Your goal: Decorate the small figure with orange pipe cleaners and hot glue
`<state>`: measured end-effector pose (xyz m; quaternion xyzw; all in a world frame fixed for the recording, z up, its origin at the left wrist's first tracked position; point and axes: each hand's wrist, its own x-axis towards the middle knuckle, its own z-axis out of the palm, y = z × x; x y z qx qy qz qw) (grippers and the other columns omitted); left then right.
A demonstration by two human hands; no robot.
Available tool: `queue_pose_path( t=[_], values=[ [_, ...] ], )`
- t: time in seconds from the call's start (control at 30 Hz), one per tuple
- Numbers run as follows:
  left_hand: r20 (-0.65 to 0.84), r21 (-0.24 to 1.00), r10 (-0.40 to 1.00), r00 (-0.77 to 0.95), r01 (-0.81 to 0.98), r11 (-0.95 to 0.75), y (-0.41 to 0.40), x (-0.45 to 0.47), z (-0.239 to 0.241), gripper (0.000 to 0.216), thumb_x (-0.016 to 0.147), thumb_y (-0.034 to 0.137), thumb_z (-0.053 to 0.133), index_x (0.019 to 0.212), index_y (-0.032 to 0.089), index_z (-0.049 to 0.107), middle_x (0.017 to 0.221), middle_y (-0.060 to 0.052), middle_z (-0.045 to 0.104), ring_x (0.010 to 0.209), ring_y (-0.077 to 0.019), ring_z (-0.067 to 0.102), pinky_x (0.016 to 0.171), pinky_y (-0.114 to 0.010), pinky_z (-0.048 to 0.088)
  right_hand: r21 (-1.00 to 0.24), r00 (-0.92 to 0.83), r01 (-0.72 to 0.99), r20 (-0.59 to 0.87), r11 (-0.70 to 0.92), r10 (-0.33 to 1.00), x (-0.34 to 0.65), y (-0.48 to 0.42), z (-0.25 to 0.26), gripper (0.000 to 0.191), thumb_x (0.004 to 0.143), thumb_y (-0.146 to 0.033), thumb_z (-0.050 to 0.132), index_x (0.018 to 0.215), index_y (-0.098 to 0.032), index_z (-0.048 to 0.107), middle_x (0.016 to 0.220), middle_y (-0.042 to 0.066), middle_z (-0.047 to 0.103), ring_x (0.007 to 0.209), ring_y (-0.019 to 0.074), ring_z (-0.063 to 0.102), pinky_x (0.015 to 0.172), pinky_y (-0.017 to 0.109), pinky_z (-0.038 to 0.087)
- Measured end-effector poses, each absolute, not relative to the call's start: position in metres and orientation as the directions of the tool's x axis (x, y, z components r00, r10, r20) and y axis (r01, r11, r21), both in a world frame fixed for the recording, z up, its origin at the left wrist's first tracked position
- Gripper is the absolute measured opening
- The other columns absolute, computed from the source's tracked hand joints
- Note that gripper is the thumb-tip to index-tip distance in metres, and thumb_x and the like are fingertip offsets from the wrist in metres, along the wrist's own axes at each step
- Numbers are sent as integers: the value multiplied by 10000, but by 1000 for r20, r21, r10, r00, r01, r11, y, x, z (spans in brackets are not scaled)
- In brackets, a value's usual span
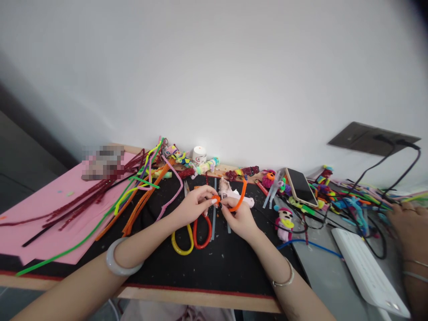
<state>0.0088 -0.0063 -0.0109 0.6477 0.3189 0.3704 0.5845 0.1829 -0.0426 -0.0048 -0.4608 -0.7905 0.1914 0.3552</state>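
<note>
At twelve o'clock from the left hand (197, 206), white tub (199, 155): is standing upright, its contents hidden.
Orange pipe cleaner (242, 199): is running between left hand and right hand (239, 218), looking fuzzy and bright, bunched at one end, the rest curving up toward one o'clock.
Left hand: is pinching the bunched end.
Right hand: is pinching the strand just beside it.

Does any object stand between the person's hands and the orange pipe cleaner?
Nothing visible does: fingers of the left hand and right hand touch the orange pipe cleaner directly. The scissors lie beneath the left hand on the black mat, not in between.
</note>
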Motion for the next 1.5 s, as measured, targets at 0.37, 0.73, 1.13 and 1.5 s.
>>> queue_pose_path(
  t=[0.37,0.73,1.13,1.5],
  values=[
    [101,994,837,537,-12,-112,-6,9,-9,187,815,302,532,935,164,497,714,15,580,439,-53,463,452,-191,411,-616,-316,615,381,493,869,183,-44,-5,148,806,-116,455,757,-171,583,600,-6,550,542,121,479,540,232,369],
    [112,992,833,542,-16,-123,-6,9,-11,173,823,286,521,943,165,490,713,16,574,438,-52,459,449,-188,408,-613,-315,617,381,493,869,182,-44,-4,152,803,-112,455,755,-171,586,610,-1,564,552,125,498,548,231,378],
    [114,991,834,540,-9,-130,-6,8,-11,196,820,314,526,949,169,495,724,9,586,439,-56,465,456,-195,405,-623,-323,604,378,496,868,183,-43,-4,152,809,-124,449,739,-175,574,599,-5,554,545,123,486,540,232,371],
    [101,993,835,541,-7,-116,-6,8,-11,195,819,306,524,954,170,492,725,12,582,441,-55,467,455,-193,409,-633,-320,599,371,490,872,182,-43,-3,148,802,-114,454,741,-175,574,619,-6,564,554,120,490,553,227,373]
  ],
)
